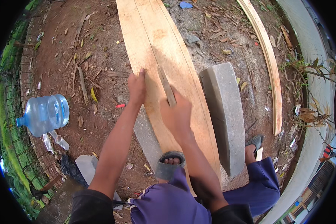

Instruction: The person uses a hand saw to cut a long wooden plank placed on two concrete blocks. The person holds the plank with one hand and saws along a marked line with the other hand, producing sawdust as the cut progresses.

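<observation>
A long, wide wooden plank (156, 34) runs from the far edge toward me, with a dark narrow line along its length that ends at the tool. My right hand (176, 114) is closed around the near end of what looks like a handsaw (165, 84), seen almost edge-on; its teeth and handle are hidden. At the plank's left edge, my left hand (137, 87) grips the wood, thumb on top and fingers out of sight. My sandalled foot (170, 164) rests on the plank's near part.
Grey concrete blocks (224, 115) flank the plank, one partly beneath its left side. Far right lies a long wooden strip (267, 56), near a pale wall (306, 48). A blue water jug (44, 115) lies left by a wire fence (23, 82). Leaves and wood scraps litter the soil.
</observation>
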Action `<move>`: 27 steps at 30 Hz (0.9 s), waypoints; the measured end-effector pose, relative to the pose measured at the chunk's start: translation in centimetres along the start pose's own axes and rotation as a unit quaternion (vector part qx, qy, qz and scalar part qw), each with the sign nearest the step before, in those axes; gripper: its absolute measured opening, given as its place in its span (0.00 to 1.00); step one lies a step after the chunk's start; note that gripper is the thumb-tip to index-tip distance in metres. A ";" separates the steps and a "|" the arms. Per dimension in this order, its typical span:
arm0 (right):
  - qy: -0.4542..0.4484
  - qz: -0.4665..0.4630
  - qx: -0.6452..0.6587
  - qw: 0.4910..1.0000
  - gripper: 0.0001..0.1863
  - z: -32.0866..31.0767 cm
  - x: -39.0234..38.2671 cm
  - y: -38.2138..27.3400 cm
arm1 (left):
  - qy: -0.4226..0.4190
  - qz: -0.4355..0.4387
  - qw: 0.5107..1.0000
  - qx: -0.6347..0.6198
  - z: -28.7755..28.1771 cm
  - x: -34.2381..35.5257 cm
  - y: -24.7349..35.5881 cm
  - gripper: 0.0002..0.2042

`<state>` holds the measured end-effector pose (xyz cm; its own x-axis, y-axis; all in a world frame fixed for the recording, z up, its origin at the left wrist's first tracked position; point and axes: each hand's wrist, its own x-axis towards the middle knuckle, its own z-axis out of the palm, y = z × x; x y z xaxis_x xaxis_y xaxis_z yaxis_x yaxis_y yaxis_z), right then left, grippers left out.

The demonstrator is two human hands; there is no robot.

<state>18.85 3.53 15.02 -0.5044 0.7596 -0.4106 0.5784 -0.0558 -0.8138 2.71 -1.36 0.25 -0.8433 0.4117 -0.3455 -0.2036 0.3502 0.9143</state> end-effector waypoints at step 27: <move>0.023 -0.046 0.033 0.998 0.23 0.3 0.0 0.6 | 0.042 0.001 0.998 0.044 -0.7 1.7 0.3 0.16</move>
<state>19.01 3.34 14.36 -0.5217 0.7929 -0.3148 0.4864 -0.0267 -0.8734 0.87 -1.10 0.05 -0.8828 0.3423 -0.3216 -0.1607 0.4232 0.8917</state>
